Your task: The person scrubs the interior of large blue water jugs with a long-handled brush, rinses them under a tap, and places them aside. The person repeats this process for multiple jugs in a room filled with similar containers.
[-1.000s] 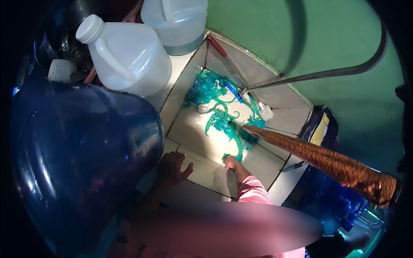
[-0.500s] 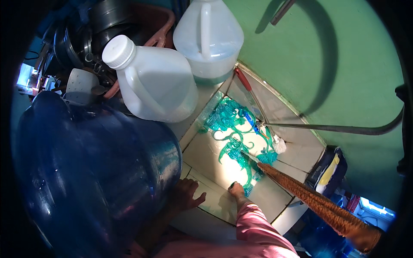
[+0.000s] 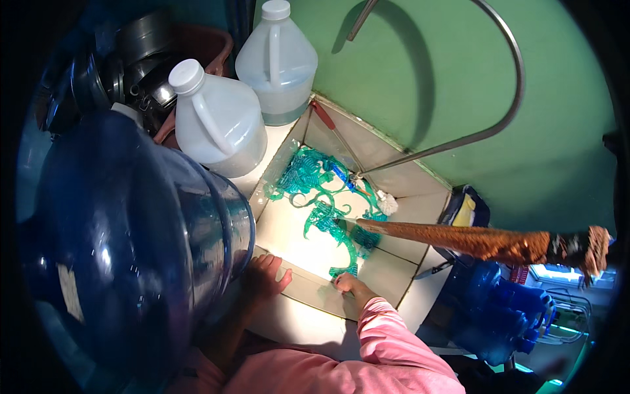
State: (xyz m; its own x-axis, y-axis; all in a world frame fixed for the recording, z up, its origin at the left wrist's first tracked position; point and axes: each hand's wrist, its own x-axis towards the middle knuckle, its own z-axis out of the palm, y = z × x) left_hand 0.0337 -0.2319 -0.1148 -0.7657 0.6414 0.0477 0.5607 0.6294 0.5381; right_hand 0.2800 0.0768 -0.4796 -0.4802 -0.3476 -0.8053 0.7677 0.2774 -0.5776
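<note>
My left hand point(image 3: 266, 274) rests on the pale near rim of a tiled basin point(image 3: 375, 287), fingers apart, holding nothing, right beside a big blue water bottle point(image 3: 151, 230) lying on its side. At the same rim, my right hand point(image 3: 348, 286) has its fingers closed; what they hold, if anything, is hidden. Just beyond it lies a tangle of teal-green, shiny strands point(image 3: 325, 220), spread across the sunlit bottom of the basin. Among the strands is a small blue piece point(image 3: 340, 173). A long rod with a brown, rough covering point(image 3: 472, 241) slants over the basin from the right.
Two white capped jugs point(image 3: 220, 125) point(image 3: 277, 65) stand behind the basin. A curved metal pipe point(image 3: 515, 79) arches before the green wall point(image 3: 558, 131). A red-handled tool point(image 3: 323, 115) leans in the corner. Pots point(image 3: 147, 49) are piled far left; blue bottles point(image 3: 485, 305) stand lower right.
The whole view has shifted, so more of the far jug and the metal pipe shows. Both hands stay at the near rim, and the green tangle looks much the same.
</note>
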